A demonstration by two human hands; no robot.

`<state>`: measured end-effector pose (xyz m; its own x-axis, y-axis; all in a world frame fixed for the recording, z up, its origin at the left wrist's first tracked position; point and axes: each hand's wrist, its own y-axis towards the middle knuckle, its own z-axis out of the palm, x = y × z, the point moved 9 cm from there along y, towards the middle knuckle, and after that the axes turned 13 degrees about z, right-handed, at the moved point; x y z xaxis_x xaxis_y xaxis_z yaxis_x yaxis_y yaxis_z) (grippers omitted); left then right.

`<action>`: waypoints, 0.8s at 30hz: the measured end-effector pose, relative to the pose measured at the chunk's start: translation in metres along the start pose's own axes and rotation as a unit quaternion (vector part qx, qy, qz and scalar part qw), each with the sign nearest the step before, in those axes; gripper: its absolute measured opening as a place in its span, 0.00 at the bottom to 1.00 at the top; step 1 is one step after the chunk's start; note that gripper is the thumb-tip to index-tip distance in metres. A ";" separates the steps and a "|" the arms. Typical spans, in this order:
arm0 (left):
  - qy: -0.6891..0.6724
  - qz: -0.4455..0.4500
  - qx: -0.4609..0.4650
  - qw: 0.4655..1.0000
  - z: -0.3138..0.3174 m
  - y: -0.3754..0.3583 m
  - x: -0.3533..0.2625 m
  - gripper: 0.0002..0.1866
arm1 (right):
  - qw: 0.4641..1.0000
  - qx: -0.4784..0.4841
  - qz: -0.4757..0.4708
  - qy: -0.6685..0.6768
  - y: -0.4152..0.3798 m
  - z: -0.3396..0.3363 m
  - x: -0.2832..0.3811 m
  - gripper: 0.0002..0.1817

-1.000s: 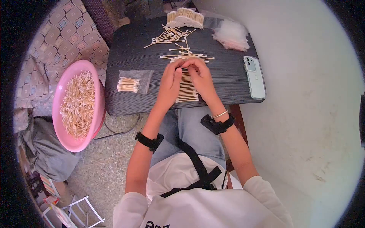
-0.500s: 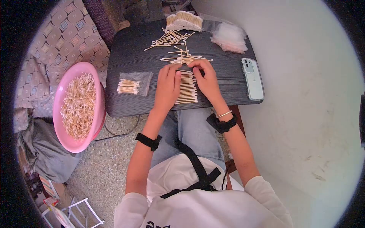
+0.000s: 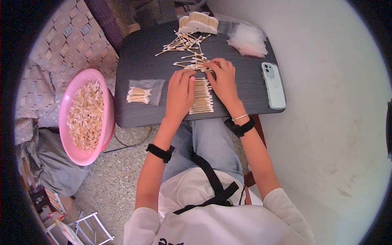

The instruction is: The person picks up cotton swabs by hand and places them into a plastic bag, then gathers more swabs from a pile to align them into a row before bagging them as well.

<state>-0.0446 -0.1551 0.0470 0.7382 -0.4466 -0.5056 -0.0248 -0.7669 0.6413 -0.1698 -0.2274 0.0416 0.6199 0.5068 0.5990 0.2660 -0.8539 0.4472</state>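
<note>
A neat row of cotton swabs lies side by side near the front of the dark table, white tips at both sides. My left hand rests along the row's left side, fingers bent loosely and thumb apart, with nothing visible in it. Over the near edge of a loose scatter of swabs is my right hand, its thumb and index finger apart. The index fingertip touches or covers swabs there; exact contact is hard to see. A clear plastic bag holding a small bundle of swabs lies to the left.
Another loose swab pile and stacked swab bundles sit farther back. Clear plastic bags lie at the back right, a phone at the right edge. A pink basin of swabs stands left of the table.
My right hand has moved up from the top of the row to the loose swabs, its index finger now extended over them. My left hand stays beside the row.
</note>
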 end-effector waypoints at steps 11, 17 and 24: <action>0.084 0.035 0.092 0.992 0.025 0.013 0.025 0.18 | 0.996 -0.050 0.060 -0.045 0.015 0.001 -0.020 0.09; 0.120 0.032 0.120 0.985 0.029 0.011 0.022 0.22 | 0.981 -0.150 0.059 -0.111 0.010 -0.014 -0.018 0.10; 0.104 0.031 0.111 0.988 0.027 0.010 0.021 0.22 | 0.985 -0.104 0.118 -0.067 0.007 -0.013 -0.029 0.09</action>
<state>-0.0473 -0.1844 0.0276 0.8530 -0.4087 -0.3246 -0.2042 -0.8337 0.5131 -0.1959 -0.2466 0.0363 0.7425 0.2657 0.6149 -0.0454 -0.8959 0.4419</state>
